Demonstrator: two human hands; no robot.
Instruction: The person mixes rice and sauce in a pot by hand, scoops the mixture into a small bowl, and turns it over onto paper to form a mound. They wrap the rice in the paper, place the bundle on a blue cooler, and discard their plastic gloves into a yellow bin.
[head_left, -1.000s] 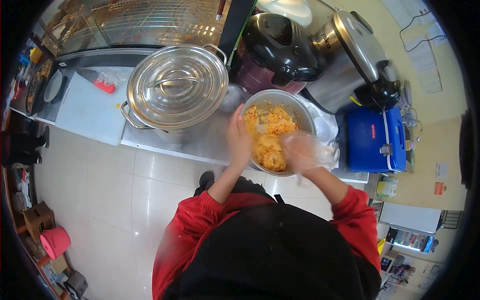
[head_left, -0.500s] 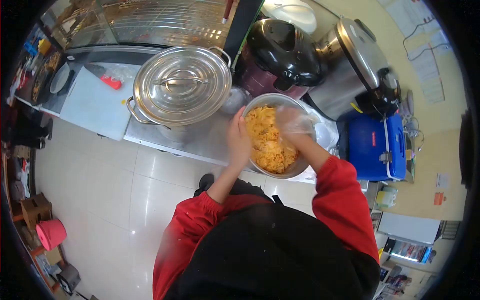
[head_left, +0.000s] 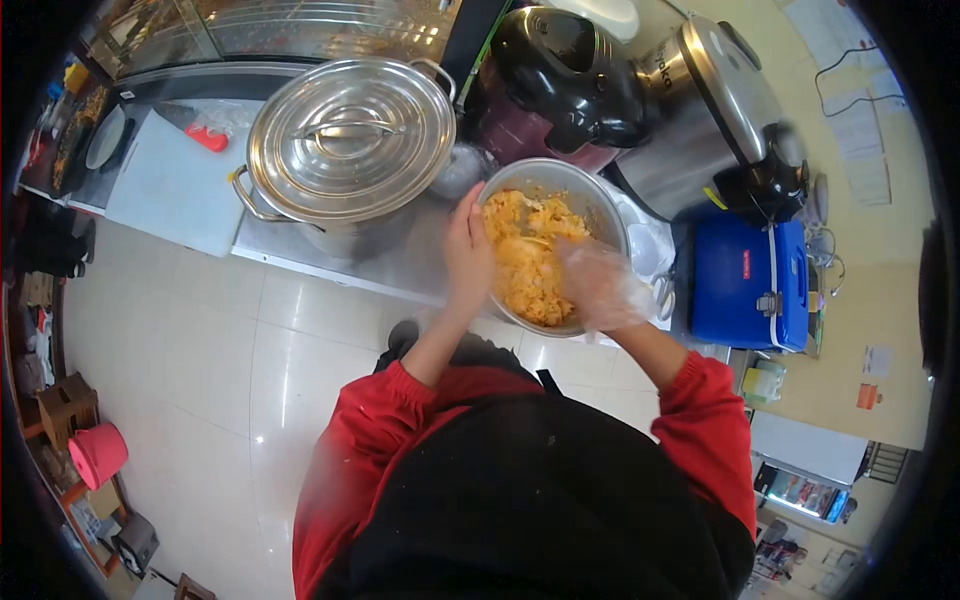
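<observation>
Rice (head_left: 528, 285) lies in the bowl (head_left: 604, 207). On the bowl's left, the left hand (head_left: 468, 255) touches its side, likely steadying it; on its right, the right hand (head_left: 598, 285)—gloved, probably for cleanliness—blurs over the rice. I cannot tell if either grip clamps.
</observation>
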